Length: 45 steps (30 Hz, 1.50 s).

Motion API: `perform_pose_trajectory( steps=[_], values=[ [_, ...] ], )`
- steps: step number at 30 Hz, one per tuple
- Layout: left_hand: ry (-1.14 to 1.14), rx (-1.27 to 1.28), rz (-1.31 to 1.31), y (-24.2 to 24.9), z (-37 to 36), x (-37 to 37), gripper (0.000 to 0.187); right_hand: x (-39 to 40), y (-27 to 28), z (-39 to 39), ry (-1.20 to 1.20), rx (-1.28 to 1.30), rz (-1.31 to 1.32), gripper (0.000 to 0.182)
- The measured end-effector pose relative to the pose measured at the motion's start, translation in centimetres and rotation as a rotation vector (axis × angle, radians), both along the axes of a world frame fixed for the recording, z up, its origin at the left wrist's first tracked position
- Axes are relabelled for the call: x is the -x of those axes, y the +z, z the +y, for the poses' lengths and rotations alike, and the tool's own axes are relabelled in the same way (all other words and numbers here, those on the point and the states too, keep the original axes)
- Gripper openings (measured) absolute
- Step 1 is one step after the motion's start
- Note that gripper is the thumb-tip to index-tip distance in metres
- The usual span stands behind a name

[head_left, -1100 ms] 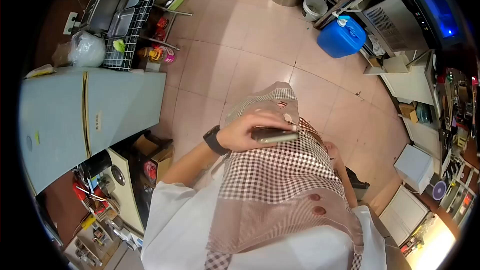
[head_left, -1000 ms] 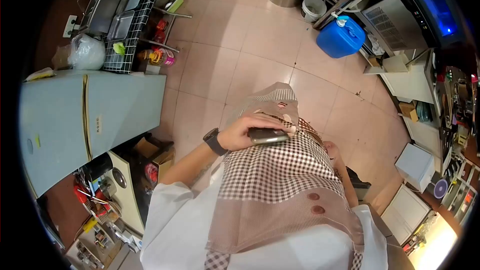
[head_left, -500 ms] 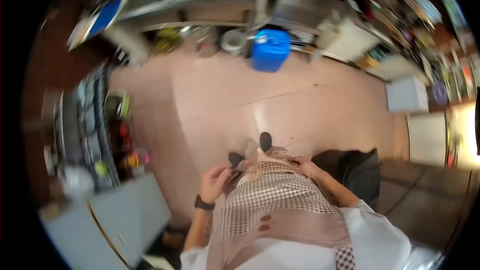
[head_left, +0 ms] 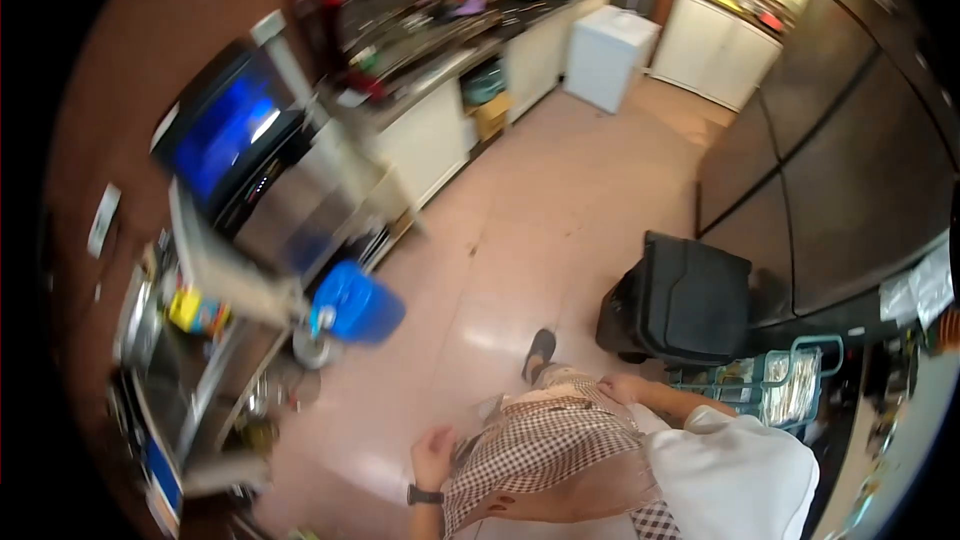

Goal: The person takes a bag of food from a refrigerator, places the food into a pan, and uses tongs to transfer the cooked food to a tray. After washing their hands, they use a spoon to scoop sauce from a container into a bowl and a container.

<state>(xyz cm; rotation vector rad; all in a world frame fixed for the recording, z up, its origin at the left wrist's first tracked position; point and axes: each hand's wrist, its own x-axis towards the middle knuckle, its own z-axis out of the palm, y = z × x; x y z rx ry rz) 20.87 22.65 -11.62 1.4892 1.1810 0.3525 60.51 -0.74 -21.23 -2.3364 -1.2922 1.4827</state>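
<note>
The checked apron [head_left: 545, 445] hangs at the waist, bottom centre of frame. The left hand [head_left: 432, 457] is loosely curled at its left edge; the right hand [head_left: 618, 387] rests on its upper right edge. Whether either pinches cloth cannot be told. Keep both hands close against the fabric. Right of them, a green crate [head_left: 775, 380] holds packets; at left stands a capped blue jug [head_left: 358, 304], contents unseen.

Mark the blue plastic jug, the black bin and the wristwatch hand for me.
Blue plastic jug [head_left: 358, 308], head view, on its upper side.
Black bin [head_left: 690, 300], head view, on its lid.
Left hand [head_left: 432, 457], head view, back of the hand above the watch.
</note>
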Motion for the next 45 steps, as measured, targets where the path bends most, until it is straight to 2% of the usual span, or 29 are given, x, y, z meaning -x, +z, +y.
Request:
perform_pose_trajectory(
  steps=[1,2,3,6,8,9,10,11,12,14,16,18,20,21,23,25,28,30,31,32,34,35,36,38,40,43,45],
  values=[
    [-0.06,-0.082,0.02,-2.1,2.1,-2.0,0.016,-3.4,-1.8,0.5,0.09,0.039,-0.099,0.041],
    [-0.118,-0.159,0.035,-4.1,4.5,-4.6,0.016,-6.9,-1.9,1.2,0.075,0.017,-0.148,0.04],
    [-0.08,-0.007,-0.001,-4.5,6.5,-7.9,0.017,-10.5,-1.3,2.3,0.062,0.008,-0.186,0.04],
    [-0.15,0.147,-0.033,-3.7,12.1,-18.3,0.02,-21.7,3.2,6.1,-0.068,-0.055,-0.275,0.039],
    [-0.349,0.055,0.018,-4.8,16.4,-24.4,0.023,-31.3,5.8,6.5,-0.011,-0.233,-0.479,0.032],
    [-0.421,0.017,0.029,-5.8,18.6,-27.0,0.023,-35.5,9.6,7.1,-0.137,-0.139,-0.559,0.03],
    [-0.493,-0.021,0.042,-6.3,20.7,-30.0,0.024,-40.6,10.8,6.6,-0.297,-0.173,-0.564,0.035],
    [-0.476,0.058,0.021,-5.8,22.2,-33.1,0.022,-45.3,13.3,6.5,-0.407,-0.08,-0.641,0.033],
    [-0.547,0.03,0.082,-6.8,24.4,-35.8,0.022,-50.0,14.7,5.3,-0.499,-0.16,-0.736,0.031],
    [-0.677,-0.043,0.192,-10.5,29.8,-40.1,0.021,-57.5,19.8,3.5,-0.599,-0.137,-0.885,0.031],
    [-0.71,0.006,0.175,-12.8,34.3,-45.8,0.021,-64.2,23.2,1.0,-0.692,-0.073,-1.069,0.032],
    [-0.74,0.07,0.168,-12.6,37.9,-53.4,0.022,-69.6,27.0,-1.3,-0.809,0.138,-1.156,0.039],
    [-0.837,0.057,0.179,-13.7,42.1,-62.4,0.021,-73.3,29.6,-3.1,-0.998,0.139,-1.28,0.039],
    [-0.886,0.059,0.189,-14.1,43.7,-66.4,0.022,-74.9,30.8,-3.6,-1.066,0.214,-1.294,0.044],
    [-1.029,-0.023,0.18,-13.1,45.4,-76.4,0.024,-77.4,33.1,-4.5,-1.169,0.277,-1.353,0.043],
    [-1.217,-0.168,0.265,-8.9,46.2,-85.5,0.03,-78.6,33.2,-5.5,-1.233,0.316,-1.379,0.043],
    [-1.433,-0.416,0.207,-4.0,45.5,-98.8,0.03,-80.7,34.3,-8.4,-1.242,0.361,-1.439,0.044],
    [-1.496,-0.524,0.208,-0.2,43.0,-106.5,0.03,-82.0,34.7,-10.3,-1.189,0.43,-1.424,0.046],
    [-1.513,-0.501,0.182,-1.0,42.5,-110.1,0.031,-82.6,35.4,-10.5,-1.149,0.498,-1.348,0.046],
    [-1.522,-0.55,0.227,2.2,39.4,-112.8,0.031,-83.4,34.7,-10.6,-1.125,0.557,-1.297,0.042],
    [-1.612,-0.566,0.103,1.2,36.2,-118.4,0.03,-85.6,34.2,-11.2,-1.104,0.661,-1.232,0.036],
    [-1.665,-0.538,0.07,0.8,34.8,-120.1,0.03,-85.9,33.4,-11.2,-1.08,0.658,-1.322,0.023],
    [-1.724,-0.508,0.036,1.3,32.1,-121.9,0.029,-86.3,33.9,-10.7,-1.153,0.626,-1.272,0.022],
    [-1.848,-0.427,-0.085,3.6,26.0,-124.8,0.029,-86.3,33.7,-10.4,-1.225,0.599,-1.326,0.021],
    [-1.967,-0.311,-0.245,7.7,20.2,-126.8,0.028,-86.3,31.8,-9.7,-1.118,0.609,-1.358,0.016],
    [-2.138,-0.276,-0.39,9.7,13.0,-131.2,0.028,-78.7,32.4,0.1,-1.062,0.29,-1.687,0.016],
    [-2.287,-0.232,-0.439,10.9,8.5,-134.3,0.03,-72.7,32.0,5.8,-1.009,0.102,-1.55,0.014]
  ],
)
